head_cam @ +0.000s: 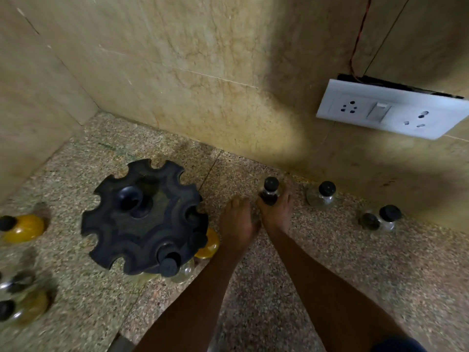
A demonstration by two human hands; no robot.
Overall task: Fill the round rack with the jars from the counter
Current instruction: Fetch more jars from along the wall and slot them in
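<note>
Your right hand grips a dark-filled jar near the wall, and your left hand lies just beside it with fingers relaxed on the speckled surface. The black round rack stands to the left, holding a yellow jar and a clear jar at its near edge. Two more jars wait to the right, below a white socket plate.

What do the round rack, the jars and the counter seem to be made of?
Round rack: looks like moulded plastic, matte black, with soft rounded scallops. Jars, such as the one by the wall: clear and glossy with bright highlights, probably glass, though clear plastic is possible; their black caps look like matte plastic. Counter: speckled, faintly sheened slabs with a seam, likely polished granite or similar stone.
</note>
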